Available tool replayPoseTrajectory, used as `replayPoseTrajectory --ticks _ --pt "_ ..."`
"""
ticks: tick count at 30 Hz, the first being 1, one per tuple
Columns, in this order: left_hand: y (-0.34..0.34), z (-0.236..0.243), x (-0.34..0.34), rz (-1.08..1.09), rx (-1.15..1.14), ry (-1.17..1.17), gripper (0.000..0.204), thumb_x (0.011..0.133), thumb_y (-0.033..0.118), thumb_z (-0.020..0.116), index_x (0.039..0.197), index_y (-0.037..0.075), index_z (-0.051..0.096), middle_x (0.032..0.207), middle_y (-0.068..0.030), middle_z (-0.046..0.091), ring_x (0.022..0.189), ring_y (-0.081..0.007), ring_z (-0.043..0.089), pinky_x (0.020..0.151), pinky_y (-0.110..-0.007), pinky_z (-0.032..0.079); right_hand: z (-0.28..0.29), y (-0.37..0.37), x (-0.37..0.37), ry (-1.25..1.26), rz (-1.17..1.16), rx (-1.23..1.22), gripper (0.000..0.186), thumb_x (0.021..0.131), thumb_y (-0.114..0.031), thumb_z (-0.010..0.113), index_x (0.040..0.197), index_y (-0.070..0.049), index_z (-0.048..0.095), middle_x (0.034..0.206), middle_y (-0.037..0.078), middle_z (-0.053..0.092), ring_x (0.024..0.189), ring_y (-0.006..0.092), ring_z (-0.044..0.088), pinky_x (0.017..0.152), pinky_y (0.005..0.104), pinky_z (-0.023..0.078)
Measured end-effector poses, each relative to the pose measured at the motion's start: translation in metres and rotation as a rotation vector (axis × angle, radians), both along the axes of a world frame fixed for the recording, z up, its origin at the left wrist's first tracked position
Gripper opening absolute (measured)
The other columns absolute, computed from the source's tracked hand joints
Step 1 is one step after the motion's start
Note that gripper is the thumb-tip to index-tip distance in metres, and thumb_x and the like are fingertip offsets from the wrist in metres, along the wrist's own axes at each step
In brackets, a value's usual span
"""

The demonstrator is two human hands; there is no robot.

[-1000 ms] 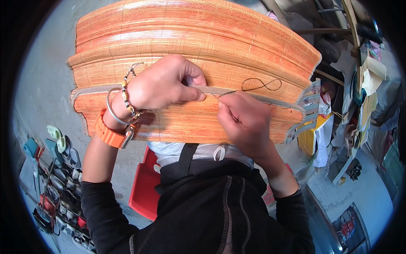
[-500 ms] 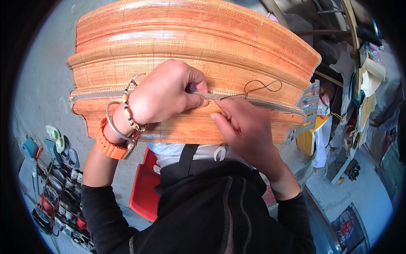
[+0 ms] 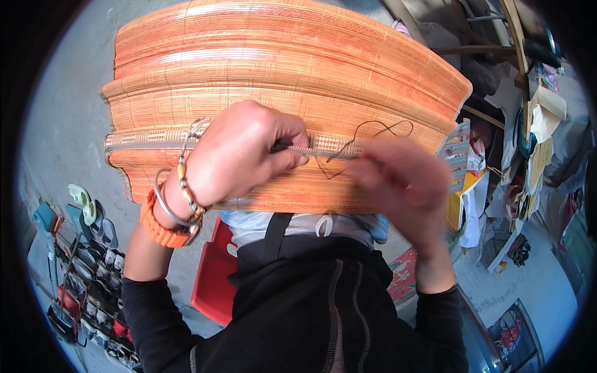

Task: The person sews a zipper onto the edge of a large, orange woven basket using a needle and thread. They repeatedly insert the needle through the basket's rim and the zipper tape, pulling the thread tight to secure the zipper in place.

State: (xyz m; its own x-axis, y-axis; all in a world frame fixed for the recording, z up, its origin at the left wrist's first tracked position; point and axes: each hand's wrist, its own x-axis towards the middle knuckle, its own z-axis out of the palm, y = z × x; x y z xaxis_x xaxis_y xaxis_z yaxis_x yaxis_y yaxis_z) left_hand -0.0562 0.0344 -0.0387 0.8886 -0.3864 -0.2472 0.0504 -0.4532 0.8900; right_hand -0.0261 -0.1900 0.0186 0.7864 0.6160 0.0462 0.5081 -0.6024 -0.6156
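Observation:
A large orange-brown woven bamboo mat (image 3: 373, 81) lies in folds across my lap, with a raised binding strip (image 3: 149, 138) along one fold. My left hand (image 3: 239, 146) is closed, thumb and fingers pinching that strip near the middle. Just right of its fingertips a dark thread (image 3: 324, 175) comes off the strip and bends toward my right hand; more of it loops over the mat. My right hand (image 3: 404, 180) is over the mat's right part, smeared by motion. Its fingers are too blurred to show what they hold, and I see no needle.
A red plastic chair (image 3: 213, 273) shows beneath me. Shoes (image 3: 93, 292) crowd a rack at lower left, with pale green slippers (image 3: 78, 194) above. At right are wooden poles (image 3: 516, 43), bags, papers and a yellow packet (image 3: 457, 205).
My right hand has moved right, away from my left fingertips, and a bent length of thread now shows between them. My left hand has shifted slightly lower and still pinches the strip.

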Motion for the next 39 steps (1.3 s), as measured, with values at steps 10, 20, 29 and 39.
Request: replayPoseTrajectory --ticks 10,20,29,39 --pt "-0.005 0.018 -0.021 0.067 0.074 -0.257 0.011 0.076 0.006 0.073 0.084 0.003 0.065 0.074 -0.0124 0.064 0.065 -0.0312 0.063 0.058 -0.035 0.05 -0.03 0.025 0.053 1.149 0.212 -0.08 0.011 0.091 -0.009 0.062 0.087 0.0 0.067 0.074 -0.002 0.061 0.068 0.0056 0.052 0.065 0.0231 0.043" --pt "-0.003 0.008 -0.025 0.05 0.034 -0.202 0.015 0.078 0.013 0.075 0.08 0.004 0.064 0.069 -0.0113 0.063 0.064 -0.0309 0.063 0.057 -0.035 0.048 -0.007 -0.014 0.109 0.692 -0.387 0.348 0.016 0.098 -0.013 0.055 0.101 0.001 0.061 0.077 0.003 0.063 0.062 0.0039 0.053 0.052 0.0174 0.043" --pt "0.0 0.007 -0.023 0.012 0.021 -0.146 0.012 0.078 0.011 0.074 0.079 0.003 0.064 0.068 -0.0109 0.063 0.064 -0.0303 0.063 0.057 -0.034 0.048 0.08 -0.272 0.246 0.99 -0.638 1.348 0.015 0.099 0.004 0.038 0.086 0.0 0.043 0.073 0.004 0.038 0.058 0.0093 0.038 0.047 0.0183 0.035" --pt "-0.001 0.008 -0.022 0.017 -0.036 -0.19 0.014 0.079 0.016 0.072 0.08 0.006 0.062 0.068 -0.0118 0.061 0.065 -0.033 0.061 0.056 -0.039 0.046 0.127 -0.45 0.241 0.707 -0.758 1.366 0.01 0.097 0.003 0.044 0.088 0.002 0.042 0.073 0.008 0.041 0.057 0.0135 0.036 0.059 0.0267 0.045"
